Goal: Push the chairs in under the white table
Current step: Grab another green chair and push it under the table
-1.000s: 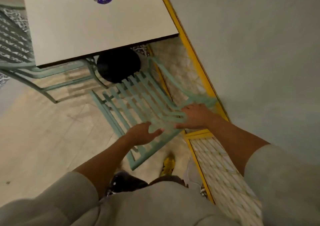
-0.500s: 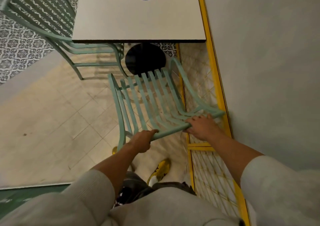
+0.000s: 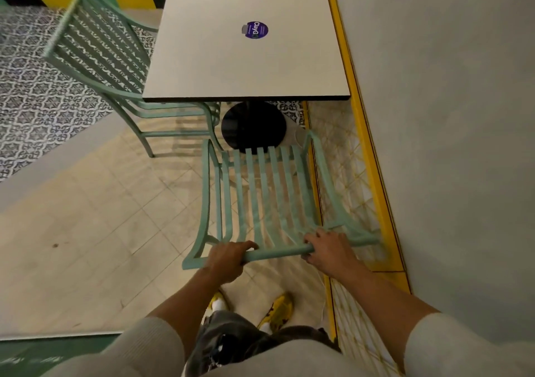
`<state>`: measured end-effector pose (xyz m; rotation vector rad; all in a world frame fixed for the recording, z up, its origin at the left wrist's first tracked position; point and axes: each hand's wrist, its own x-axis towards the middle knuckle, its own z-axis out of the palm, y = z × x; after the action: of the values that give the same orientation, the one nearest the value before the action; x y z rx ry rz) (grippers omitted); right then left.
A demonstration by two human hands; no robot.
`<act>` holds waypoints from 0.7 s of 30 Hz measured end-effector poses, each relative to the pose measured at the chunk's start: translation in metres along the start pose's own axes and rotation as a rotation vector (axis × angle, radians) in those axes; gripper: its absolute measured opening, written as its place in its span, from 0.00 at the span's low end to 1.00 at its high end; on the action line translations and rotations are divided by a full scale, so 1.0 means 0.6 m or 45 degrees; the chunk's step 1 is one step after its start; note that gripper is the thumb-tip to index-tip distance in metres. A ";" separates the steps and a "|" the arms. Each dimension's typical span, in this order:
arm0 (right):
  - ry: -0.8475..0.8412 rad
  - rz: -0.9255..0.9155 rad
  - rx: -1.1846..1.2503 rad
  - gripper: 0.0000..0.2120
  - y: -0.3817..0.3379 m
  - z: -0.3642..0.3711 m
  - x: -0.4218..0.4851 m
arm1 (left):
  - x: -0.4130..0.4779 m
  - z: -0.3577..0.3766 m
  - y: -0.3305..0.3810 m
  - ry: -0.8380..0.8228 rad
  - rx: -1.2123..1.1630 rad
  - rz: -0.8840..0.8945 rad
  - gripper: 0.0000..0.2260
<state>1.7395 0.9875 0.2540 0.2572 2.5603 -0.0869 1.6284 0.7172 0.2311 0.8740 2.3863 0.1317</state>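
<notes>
A mint-green slatted chair point(image 3: 262, 200) stands in front of me, its seat short of the white table point(image 3: 246, 64). My left hand point(image 3: 228, 258) and my right hand point(image 3: 330, 250) both grip the top rail of its backrest, left and right of the middle. The seat's front edge reaches the table's round black base point(image 3: 253, 128). A second mint-green chair point(image 3: 101, 58) stands at the table's left side with its seat partly under the tabletop.
A grey wall point(image 3: 448, 145) with a yellow floor border point(image 3: 364, 145) runs close along the right of the chair and table. A purple round sticker point(image 3: 254, 30) lies on the tabletop. My yellow shoes point(image 3: 278, 310) are right behind the chair. Patterned tiles cover the far left floor.
The near chair has turned from a slant to square with the table while both hands kept hold of its backrest rail. The view has swung so the whole tabletop shows.
</notes>
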 end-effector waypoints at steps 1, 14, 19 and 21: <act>0.000 -0.012 0.006 0.22 0.000 0.002 0.002 | 0.000 0.004 0.002 0.050 0.011 -0.010 0.20; 0.013 0.063 -0.023 0.20 -0.022 0.029 0.009 | 0.016 0.016 -0.018 0.115 0.157 0.055 0.20; 0.030 0.142 -0.007 0.21 -0.016 -0.017 0.056 | 0.058 -0.033 -0.019 0.201 0.137 0.052 0.18; 0.056 0.172 0.017 0.21 -0.008 -0.037 0.077 | 0.083 -0.055 -0.017 0.206 0.137 0.032 0.18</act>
<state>1.6889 0.9930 0.2476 0.4412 2.5786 -0.0480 1.5735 0.7433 0.2308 0.9768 2.5534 0.0871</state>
